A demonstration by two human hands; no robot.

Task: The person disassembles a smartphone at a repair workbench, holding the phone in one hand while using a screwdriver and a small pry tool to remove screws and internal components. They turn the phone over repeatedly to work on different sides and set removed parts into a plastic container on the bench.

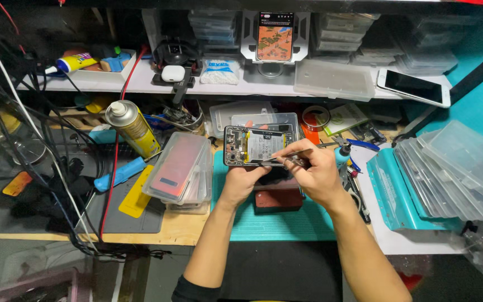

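Cluttered wooden workbench (185, 229) under a white shelf (264, 86), and the action sat dead centre over a teal cutting mat (275, 223); the left hand (244, 180) was wrapped closed around the lower edge of an opened smartphone with its back removed and its battery exposed (259, 145), holding it tilted up above the mat; the right hand (314, 170) was pinched shut on slim metal tweezers (287, 155), their tips touching the phone's innards near the battery; just left, a stack of clear plastic cases with a pink phone back on top (179, 166) crowded the mat's edge; beyond that stood a yellow spray can (133, 127) and a blue-handled tool (119, 173); off to the right lay a pile of clear plastic trays on a teal folder (448, 173); up on the shelf, a lit phone on a stand (275, 36) and a white smartphone lying flat (415, 88).
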